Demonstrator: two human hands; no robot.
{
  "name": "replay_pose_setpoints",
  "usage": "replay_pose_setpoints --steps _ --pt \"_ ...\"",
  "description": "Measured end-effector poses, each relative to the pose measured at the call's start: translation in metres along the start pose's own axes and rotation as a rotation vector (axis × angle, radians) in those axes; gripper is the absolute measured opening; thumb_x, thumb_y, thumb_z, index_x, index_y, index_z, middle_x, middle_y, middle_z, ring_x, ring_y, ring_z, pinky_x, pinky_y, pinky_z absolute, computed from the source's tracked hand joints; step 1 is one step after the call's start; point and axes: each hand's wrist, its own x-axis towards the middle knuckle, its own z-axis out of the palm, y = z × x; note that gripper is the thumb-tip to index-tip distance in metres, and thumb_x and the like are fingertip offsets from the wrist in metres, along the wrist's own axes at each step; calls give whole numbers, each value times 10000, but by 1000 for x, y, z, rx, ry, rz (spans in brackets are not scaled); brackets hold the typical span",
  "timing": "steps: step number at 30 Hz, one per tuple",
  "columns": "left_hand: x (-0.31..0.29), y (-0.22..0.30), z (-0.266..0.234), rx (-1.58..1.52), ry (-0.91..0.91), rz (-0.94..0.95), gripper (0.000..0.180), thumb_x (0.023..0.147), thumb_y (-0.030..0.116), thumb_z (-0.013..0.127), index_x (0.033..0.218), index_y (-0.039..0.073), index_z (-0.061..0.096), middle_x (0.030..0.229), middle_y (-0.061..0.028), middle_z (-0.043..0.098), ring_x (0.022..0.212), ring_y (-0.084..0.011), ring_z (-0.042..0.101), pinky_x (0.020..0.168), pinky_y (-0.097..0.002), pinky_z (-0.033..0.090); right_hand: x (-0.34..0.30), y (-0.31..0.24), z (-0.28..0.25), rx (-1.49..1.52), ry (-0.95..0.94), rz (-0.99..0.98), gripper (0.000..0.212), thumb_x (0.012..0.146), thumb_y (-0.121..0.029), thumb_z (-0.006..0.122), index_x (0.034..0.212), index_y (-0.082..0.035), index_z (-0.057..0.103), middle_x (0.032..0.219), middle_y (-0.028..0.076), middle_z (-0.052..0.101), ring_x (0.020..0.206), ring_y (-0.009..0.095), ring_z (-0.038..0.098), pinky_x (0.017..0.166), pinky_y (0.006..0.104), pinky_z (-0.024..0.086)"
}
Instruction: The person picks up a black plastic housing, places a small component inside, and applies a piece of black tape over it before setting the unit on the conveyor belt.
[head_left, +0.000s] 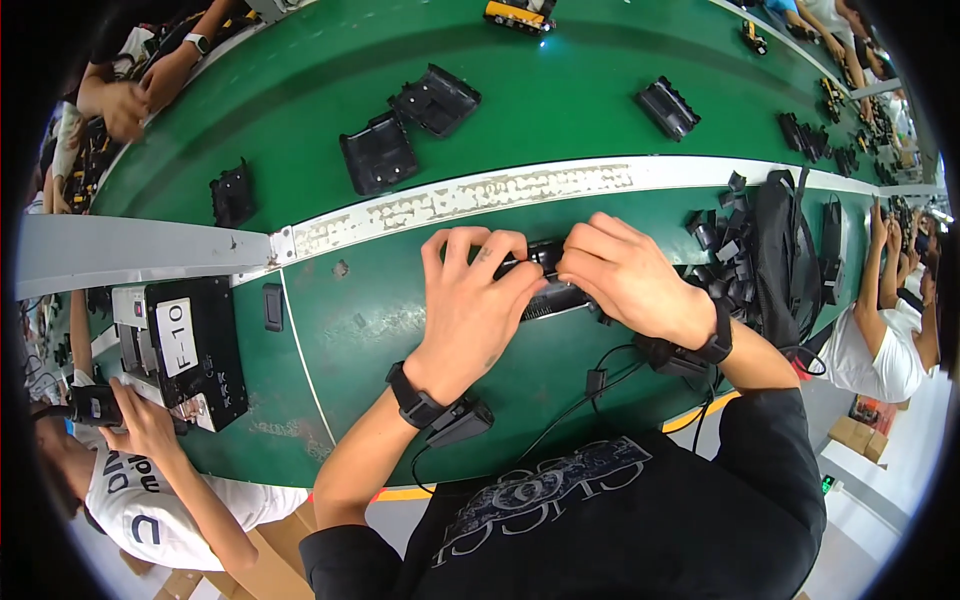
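Note:
A dark plastic assembly [556,298] with a rounded, glossy upper part and a ribbed lower edge lies at the middle of the bench. My left hand [470,300] is bent around its left end, thumb and fingertips pressed on it. From the other side my right hand [632,278] grips the right end, the fingers curled over the top. Both sets of fingertips meet near its centre and hide much of it. I wear black straps on both wrists, with cabled black boxes [460,422] by them.
Small black clips [722,250] are heaped at the right, beside a black fabric bag [783,255]. Black shell pieces [378,154] lie on the green conveyor [560,110] beyond the white rail [480,190]. At left stand a metal post [150,253] and a black machine [195,345]. Co-workers sit on both sides.

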Motion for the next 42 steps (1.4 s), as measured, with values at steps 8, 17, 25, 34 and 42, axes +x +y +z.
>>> replay_pose_setpoints --steps 8,17,25,34,42 --pt "1 -3 2 30 -3 29 138 825 175 862 899 153 747 1137 44 621 1134 -252 560 1064 -561 389 -6 1 5 120 62 16 150 895 -56 775 1030 -58 708 1020 93 599 929 316 575 813 421 519" --pt "1 -5 -1 141 7 58 161 802 193 868 918 155 763 1162 26 626 1193 -265 549 1096 -586 358 -4 -2 -10 133 115 71 163 873 -57 807 1016 -50 729 1020 102 577 937 307 590 808 409 517" --pt "0 -5 -1 126 -38 79 156 819 188 840 932 153 737 1189 18 609 1249 -262 522 1119 -611 336 3 -12 -4 -27 33 73 189 831 -77 826 979 -59 710 1016 95 554 930 305 592 796 421 522" --pt "-5 10 7 46 63 34 115 836 152 757 933 122 703 1142 -17 601 1234 -269 527 1102 -632 343 11 -28 -14 -198 -114 7 143 830 -106 752 894 -64 631 971 82 556 929 296 584 796 421 526" --pt "1 2 0 -47 9 -42 164 801 159 826 942 165 742 1027 42 676 1200 -250 561 1052 -569 345 18 -28 -12 -193 -82 28 173 818 -94 787 909 -62 642 927 80 553 908 302 586 792 417 537"
